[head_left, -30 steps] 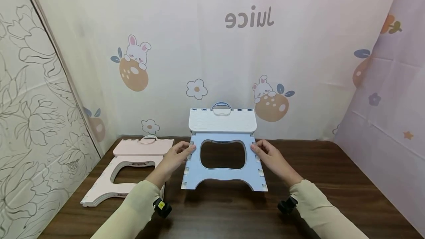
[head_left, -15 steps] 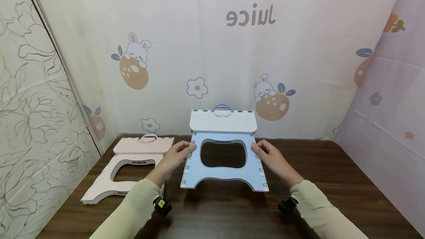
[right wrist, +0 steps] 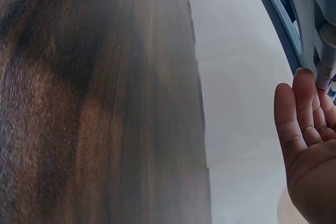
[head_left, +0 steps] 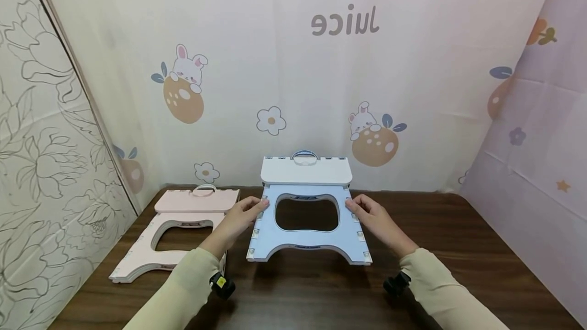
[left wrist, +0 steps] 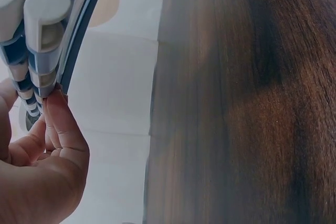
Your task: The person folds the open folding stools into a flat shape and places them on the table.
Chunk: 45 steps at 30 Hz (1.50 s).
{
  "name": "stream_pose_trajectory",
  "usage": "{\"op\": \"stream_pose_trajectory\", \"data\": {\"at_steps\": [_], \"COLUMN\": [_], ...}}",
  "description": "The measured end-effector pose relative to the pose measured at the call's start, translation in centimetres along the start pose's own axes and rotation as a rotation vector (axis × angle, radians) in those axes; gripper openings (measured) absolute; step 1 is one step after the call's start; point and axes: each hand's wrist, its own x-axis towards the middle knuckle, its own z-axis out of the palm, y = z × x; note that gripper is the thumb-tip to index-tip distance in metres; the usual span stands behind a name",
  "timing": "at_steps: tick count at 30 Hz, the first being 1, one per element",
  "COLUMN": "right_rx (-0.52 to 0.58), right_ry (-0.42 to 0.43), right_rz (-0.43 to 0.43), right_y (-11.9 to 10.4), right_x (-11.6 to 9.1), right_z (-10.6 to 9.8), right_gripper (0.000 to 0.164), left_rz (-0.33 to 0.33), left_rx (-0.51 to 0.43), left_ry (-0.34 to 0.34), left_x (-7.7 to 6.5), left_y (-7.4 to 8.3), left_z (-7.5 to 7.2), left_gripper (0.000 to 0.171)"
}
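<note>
In the head view a folded step stool (head_left: 304, 238), light blue with a white top panel and a small carry handle, is held tilted over the table, its dark shadow below it. My left hand (head_left: 238, 218) pinches its left edge, thumb on the front face and fingers behind. On the opposite edge, my right hand (head_left: 378, 220) grips it the same way. The left wrist view shows the stool's stacked hinge side (left wrist: 44, 51) above the curled fingers. From the right wrist, only part of the stool (right wrist: 294, 24) appears, with fingertips against its back.
A pink folded step stool (head_left: 137, 256) lies flat to the left, partly behind the left forearm. The dark wooden table (head_left: 458, 258) ends at a printed curtain (head_left: 312, 75) at the back, with more curtains on both sides.
The blue stool has tipped a little further back, its handle end sinking while its lower edge stays about level. Both hands keep their grip on its sides.
</note>
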Motion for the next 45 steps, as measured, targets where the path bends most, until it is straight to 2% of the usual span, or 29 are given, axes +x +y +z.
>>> {"op": "stream_pose_trajectory", "data": {"at_steps": [20, 27, 38, 45], "right_rx": [-0.011, -0.048, -0.043, -0.044], "right_ry": [-0.019, -0.017, -0.045, -0.066], "right_rz": [0.015, 0.044, 0.014, 0.022], "right_y": [0.2, 0.6, 1.0, 0.8], "right_x": [-0.4, -0.3, -0.6, -0.8], "right_z": [-0.1, -0.2, -0.2, -0.3], "right_gripper": [0.04, 0.042, 0.038, 0.036], "left_rz": [-0.014, -0.033, -0.042, -0.083], "left_rx": [0.013, 0.061, 0.11, 0.115], "left_ry": [-0.038, -0.067, -0.093, -0.112], "left_x": [0.0, -0.3, -0.5, -0.4], "left_y": [-0.1, 0.1, -0.1, -0.3], "left_z": [-0.1, -0.5, -0.7, -0.9], "left_gripper": [0.049, 0.053, 0.058, 0.062]}}
